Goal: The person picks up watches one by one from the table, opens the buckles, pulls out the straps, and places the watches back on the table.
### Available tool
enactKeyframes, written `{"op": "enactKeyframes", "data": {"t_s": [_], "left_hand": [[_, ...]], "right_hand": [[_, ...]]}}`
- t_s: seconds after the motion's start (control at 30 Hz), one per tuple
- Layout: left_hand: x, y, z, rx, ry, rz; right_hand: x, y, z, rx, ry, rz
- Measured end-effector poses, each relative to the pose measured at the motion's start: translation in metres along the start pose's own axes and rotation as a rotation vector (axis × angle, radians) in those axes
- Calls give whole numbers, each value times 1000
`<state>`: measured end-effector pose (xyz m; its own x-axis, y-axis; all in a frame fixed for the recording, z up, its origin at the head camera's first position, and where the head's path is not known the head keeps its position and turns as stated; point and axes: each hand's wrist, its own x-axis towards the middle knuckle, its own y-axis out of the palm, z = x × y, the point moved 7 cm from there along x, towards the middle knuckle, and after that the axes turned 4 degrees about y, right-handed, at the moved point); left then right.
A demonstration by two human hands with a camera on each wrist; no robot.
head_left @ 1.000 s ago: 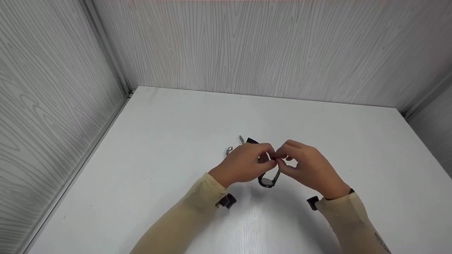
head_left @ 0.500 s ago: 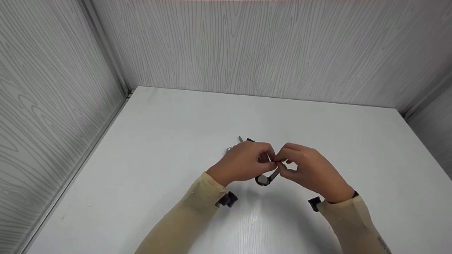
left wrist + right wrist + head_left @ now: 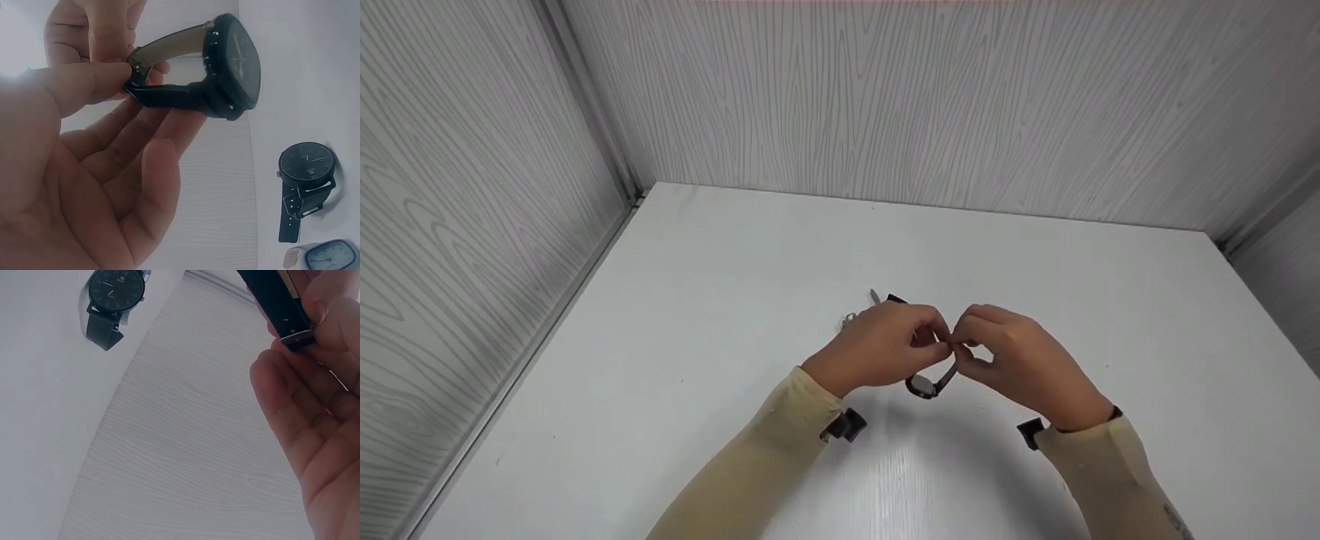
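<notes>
A black wristwatch (image 3: 922, 386) hangs from the fingers of both hands, its strap closed into a loop. In the left wrist view the dark dial (image 3: 243, 61) faces right, and the strap ends meet at a metal buckle (image 3: 138, 63). My left hand (image 3: 877, 346) pinches the strap beside this buckle between thumb and finger. Opposite it, my right hand (image 3: 1020, 358) pinches the strap at the same spot, and both hands' fingertips nearly touch. In the right wrist view the strap (image 3: 281, 312) enters from the top; the dial is out of that frame.
A second black watch (image 3: 306, 164) lies on the white table (image 3: 720, 285), and a pale watch (image 3: 332, 256) lies near it. In the head view the left hand partly hides them. A wood-grain wall (image 3: 885, 105) stands behind the table.
Both hands keep their pinch on the watch strap. The hanging watch swings slightly left and then back, its dial tilting a little. My right hand has shifted slightly down and right.
</notes>
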<state>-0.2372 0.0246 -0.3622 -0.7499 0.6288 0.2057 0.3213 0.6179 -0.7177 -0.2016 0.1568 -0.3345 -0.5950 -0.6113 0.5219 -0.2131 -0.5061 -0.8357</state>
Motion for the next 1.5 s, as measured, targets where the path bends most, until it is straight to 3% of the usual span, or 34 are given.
{"op": "enactKeyframes", "data": {"t_s": [0.4,0.7,1.1,1.5], "left_hand": [[0,2,1,-36,25,-8],[-1,4,6,-133,-56,17],[1,3,4,-33,-11,4],[1,2,3,-36,3,-10]], "right_hand": [[0,0,-1,-20,-5,-25],[1,4,-2,-25,8,3],[0,6,-3,-53,17,8],[1,6,-4,-26,38,-5]]}}
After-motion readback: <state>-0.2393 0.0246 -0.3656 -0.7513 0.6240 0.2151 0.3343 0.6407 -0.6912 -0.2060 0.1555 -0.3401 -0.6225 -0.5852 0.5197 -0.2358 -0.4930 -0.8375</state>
